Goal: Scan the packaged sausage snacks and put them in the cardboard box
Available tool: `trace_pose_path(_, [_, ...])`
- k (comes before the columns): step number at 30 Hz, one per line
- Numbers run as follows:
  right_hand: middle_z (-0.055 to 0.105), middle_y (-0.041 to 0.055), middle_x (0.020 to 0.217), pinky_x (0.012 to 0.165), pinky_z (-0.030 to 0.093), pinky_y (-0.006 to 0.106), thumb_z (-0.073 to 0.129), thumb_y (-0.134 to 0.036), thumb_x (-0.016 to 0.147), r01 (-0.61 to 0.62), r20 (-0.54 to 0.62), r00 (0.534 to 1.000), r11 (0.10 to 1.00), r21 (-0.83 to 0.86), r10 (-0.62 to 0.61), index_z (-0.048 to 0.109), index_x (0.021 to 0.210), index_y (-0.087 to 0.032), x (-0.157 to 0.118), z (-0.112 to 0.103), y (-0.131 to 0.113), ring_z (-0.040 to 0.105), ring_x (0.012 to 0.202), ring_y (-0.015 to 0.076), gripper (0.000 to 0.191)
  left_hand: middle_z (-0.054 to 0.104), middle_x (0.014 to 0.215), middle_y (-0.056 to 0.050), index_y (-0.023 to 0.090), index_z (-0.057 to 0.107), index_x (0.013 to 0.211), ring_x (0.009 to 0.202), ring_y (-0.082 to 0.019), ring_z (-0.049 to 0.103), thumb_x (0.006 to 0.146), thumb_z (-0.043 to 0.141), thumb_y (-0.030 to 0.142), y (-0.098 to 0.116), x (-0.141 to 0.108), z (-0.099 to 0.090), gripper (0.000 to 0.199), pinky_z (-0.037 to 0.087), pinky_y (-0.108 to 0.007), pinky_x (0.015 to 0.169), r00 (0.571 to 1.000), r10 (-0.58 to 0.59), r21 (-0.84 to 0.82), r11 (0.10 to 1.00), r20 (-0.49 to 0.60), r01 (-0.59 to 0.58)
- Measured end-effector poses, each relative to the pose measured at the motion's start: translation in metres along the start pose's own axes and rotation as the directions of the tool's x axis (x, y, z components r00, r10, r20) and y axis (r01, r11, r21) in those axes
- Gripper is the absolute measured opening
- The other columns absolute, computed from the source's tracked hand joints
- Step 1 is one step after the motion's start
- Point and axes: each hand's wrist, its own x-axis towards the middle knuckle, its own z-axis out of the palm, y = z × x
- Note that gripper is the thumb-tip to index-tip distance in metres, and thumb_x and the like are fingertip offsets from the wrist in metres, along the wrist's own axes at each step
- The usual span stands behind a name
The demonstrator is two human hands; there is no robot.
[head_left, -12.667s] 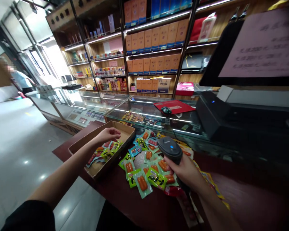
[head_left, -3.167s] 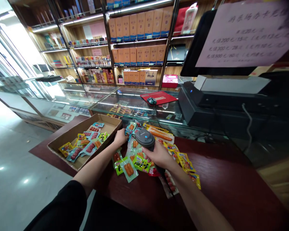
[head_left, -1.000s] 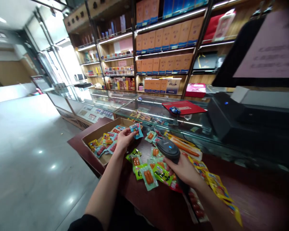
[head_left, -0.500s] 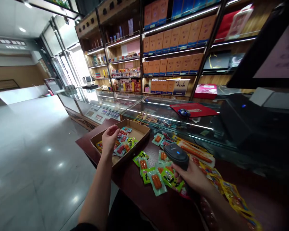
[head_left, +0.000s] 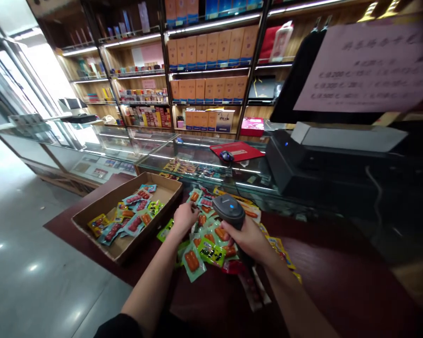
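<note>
My right hand [head_left: 248, 237] is wrapped round the handle of a black barcode scanner [head_left: 228, 209] with a blue light on top. Below and left of the scanner lies a pile of small snack packets [head_left: 211, 252], green, clear and yellow, with orange sausages inside. At the upper left of this pile, my left hand [head_left: 186, 217] has its fingers bent down among the packets; whatever they grip is too small to make out. A shallow cardboard box [head_left: 131, 249] stands left of the hand, holding several more packets [head_left: 134, 224].
The dark red table [head_left: 338, 263] meets a glass counter [head_left: 155, 159]. On the glass are a red mat [head_left: 246, 151] and a mouse [head_left: 226, 156]. A monitor with a pink paper [head_left: 366, 70] stands at the right. Stocked shelves [head_left: 211, 70] line the back.
My left hand has moved from above the cardboard box rightward to the packet pile. The scanner is still in my right hand. The view has turned to the right.
</note>
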Motion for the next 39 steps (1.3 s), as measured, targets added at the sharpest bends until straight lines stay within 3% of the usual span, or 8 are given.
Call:
trace_pose_path(3, [0.06,-0.0008,0.053,0.043,0.051,0.028,0.064,-0.034,0.076,0.009,-0.019,1.0,1.0,-0.027,-0.009,0.056,0.078,-0.02,0.0,-0.004,0.001,0.059,0.043,0.016,0.017,0.069,0.099,-0.022,0.013,0.067,0.096,0.095,-0.034,0.066,0.074,0.063,0.055,0.006,-0.001,0.01,0.047,0.047,-0.036,0.076,0.995,-0.077,0.311,0.949,0.069,0.052])
trace_pose_path(8, [0.061,-0.0004,0.054,0.042,0.049,0.026,0.063,-0.032,0.079,0.054,-0.023,0.998,0.996,-0.068,-0.056,0.057,0.076,-0.02,0.0,-0.01,0.004,0.059,0.042,0.0148,0.014,0.068,0.104,-0.023,0.012,0.064,0.1,0.097,-0.037,0.065,0.074,0.06,0.06,0.011,0.0,0.015,0.054,0.048,-0.038,0.075,0.988,-0.083,0.392,0.92,0.13,0.026])
trace_pose_path(18, [0.061,0.0,0.054,0.042,0.051,0.027,0.062,-0.032,0.081,0.051,-0.01,0.999,0.998,-0.037,-0.051,0.057,0.076,-0.02,0.001,-0.008,0.009,0.06,0.043,0.0153,0.014,0.067,0.102,-0.012,0.016,0.054,0.109,0.09,-0.022,0.065,0.063,0.077,0.035,-0.015,0.005,0.026,0.054,0.046,-0.026,0.071,0.989,-0.075,0.0,0.997,0.126,0.075])
trace_pose_path(24, [0.063,0.0003,0.056,0.044,0.051,0.027,0.062,-0.035,0.082,0.054,0.015,0.998,0.998,-0.016,-0.054,0.058,0.08,-0.02,0.0,-0.007,0.014,0.061,0.044,0.0158,0.015,0.067,0.098,-0.011,0.016,0.057,0.108,0.091,-0.021,0.063,0.069,0.072,0.028,-0.027,0.006,0.012,0.044,0.046,-0.027,0.076,0.989,-0.149,-0.216,0.966,-0.009,0.143])
trace_pose_path(28, [0.063,-0.0003,0.058,0.044,0.051,0.028,0.063,-0.036,0.081,0.035,0.02,0.999,0.999,0.009,-0.035,0.057,0.082,-0.022,-0.001,-0.004,0.014,0.061,0.045,0.0166,0.016,0.062,0.075,-0.004,0.015,0.059,0.098,0.059,-0.012,0.056,0.077,0.062,0.028,-0.024,0.009,-0.004,0.025,0.042,-0.022,0.053,0.91,-0.323,-0.705,0.58,0.26,0.407])
trace_pose_path(32, [0.063,-0.0004,0.057,0.045,0.052,0.029,0.062,-0.037,0.081,0.066,0.02,0.998,0.998,-0.019,-0.066,0.057,0.081,-0.022,0.0,-0.003,0.014,0.061,0.044,0.0168,0.015,0.057,0.069,-0.007,0.014,0.062,0.082,0.051,-0.01,0.047,0.087,0.046,0.05,-0.018,0.004,-0.022,0.039,0.039,-0.022,0.045,0.864,-0.048,-0.851,0.153,0.501,0.502])
trace_pose_path(36, [0.065,0.0007,0.058,0.047,0.053,0.029,0.06,-0.038,0.083,0.087,0.023,0.996,0.992,-0.087,-0.086,0.058,0.081,-0.023,-0.001,-0.002,0.015,0.063,0.046,0.0177,0.015,0.065,0.09,-0.012,0.013,0.065,0.092,0.07,-0.014,0.059,0.088,0.049,0.052,-0.007,-0.002,-0.032,0.042,0.05,-0.026,0.062,0.867,0.128,-0.874,-0.006,0.481,0.486])
trace_pose_path(39, [0.066,0.0008,0.059,0.048,0.052,0.03,0.061,-0.037,0.083,0.085,0.018,0.996,0.991,-0.107,-0.083,0.057,0.081,-0.023,-0.002,-0.001,0.014,0.063,0.047,0.0181,0.015,0.068,0.098,-0.011,0.014,0.065,0.102,0.082,-0.017,0.064,0.091,0.05,0.043,0.0,0.0,-0.029,0.035,0.053,-0.03,0.074,0.876,0.121,-0.882,-0.008,0.466,0.471])
